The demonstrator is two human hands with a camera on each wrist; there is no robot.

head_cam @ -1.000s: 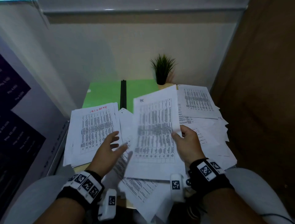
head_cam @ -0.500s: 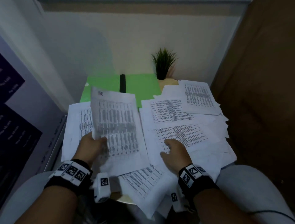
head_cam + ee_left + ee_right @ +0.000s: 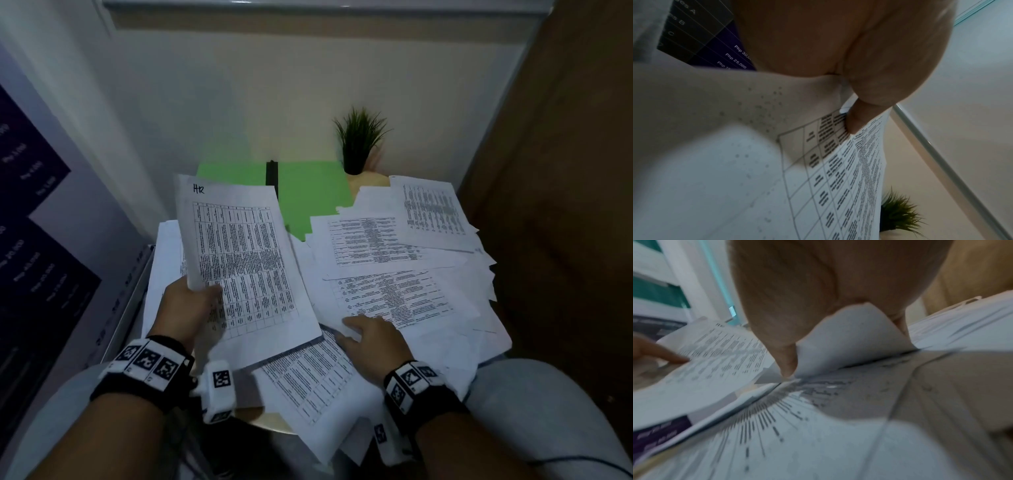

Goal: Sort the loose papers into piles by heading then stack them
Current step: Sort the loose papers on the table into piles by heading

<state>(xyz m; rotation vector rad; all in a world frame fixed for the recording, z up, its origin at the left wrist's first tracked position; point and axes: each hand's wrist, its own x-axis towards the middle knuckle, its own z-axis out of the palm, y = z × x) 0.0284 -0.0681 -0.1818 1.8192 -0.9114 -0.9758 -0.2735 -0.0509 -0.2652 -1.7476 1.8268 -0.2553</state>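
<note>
Cream wall and a small potted plant (image 3: pixel 359 140) back a round table (image 3: pixel 274 421) covered in loose papers (image 3: pixel 394 274), with green folders (image 3: pixel 308 192) at its far side. The left hand (image 3: pixel 186 308) pinches a sheet marked "HR" (image 3: pixel 239 260) by its lower left edge, thumb on the printed face, so the sheet rises tilted above and to the right of the grip. The right hand (image 3: pixel 371 339) curls its thumb and fingers round the lifted corner of a page (image 3: pixel 849 337) in the spread just beyond it.
</note>
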